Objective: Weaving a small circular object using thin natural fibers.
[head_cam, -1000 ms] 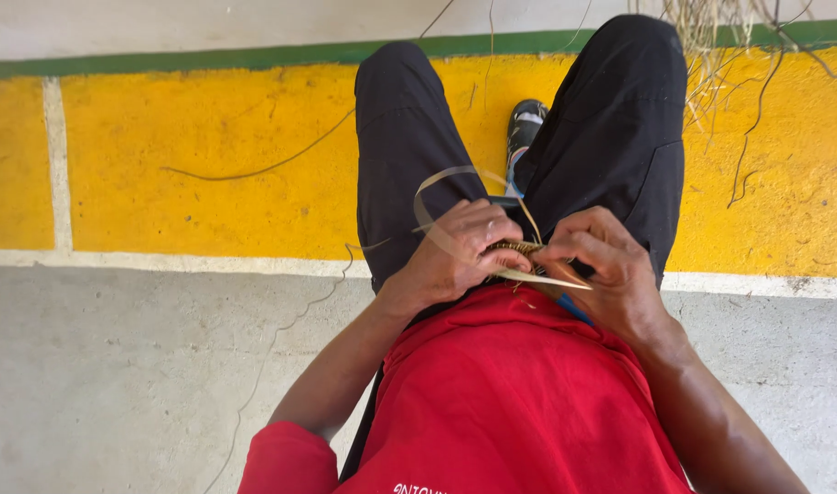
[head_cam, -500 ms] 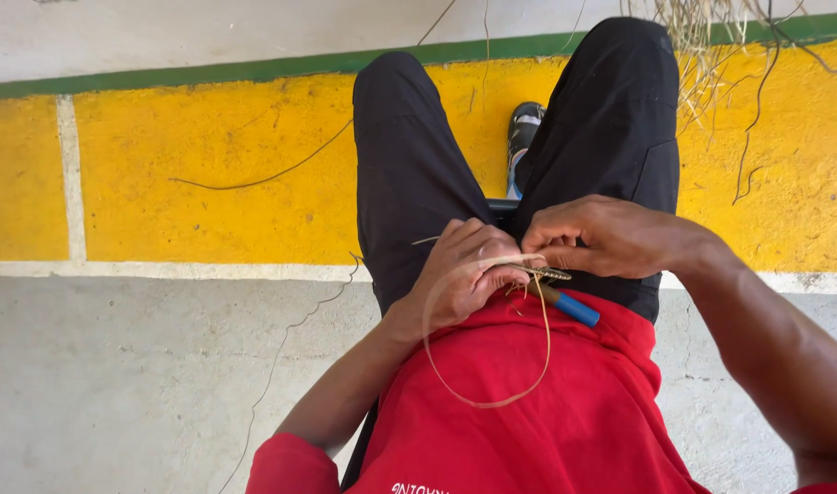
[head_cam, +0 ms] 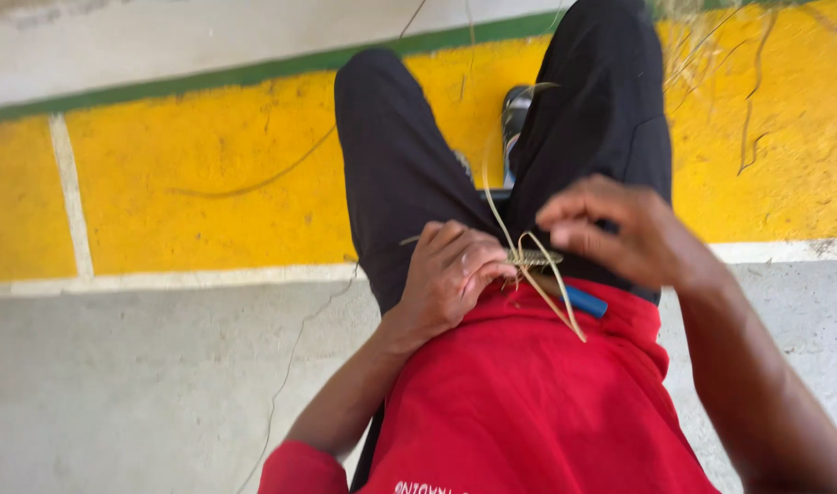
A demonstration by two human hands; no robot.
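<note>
Near the red shirt, the left hand stays curled tight around the small woven piece at the lap. The right hand has lifted away from it since a moment ago, fingertips pinched on a pale fibre strand, drawing its loop smaller, so the stitch looks to be tightening. Beyond lie black trousers and the yellow kerb

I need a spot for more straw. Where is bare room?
The grey concrete ledge left of the left hand, below the white line, is bare. It is crowded in the lap, where both hands, the right hand included, work the woven straw.
</note>
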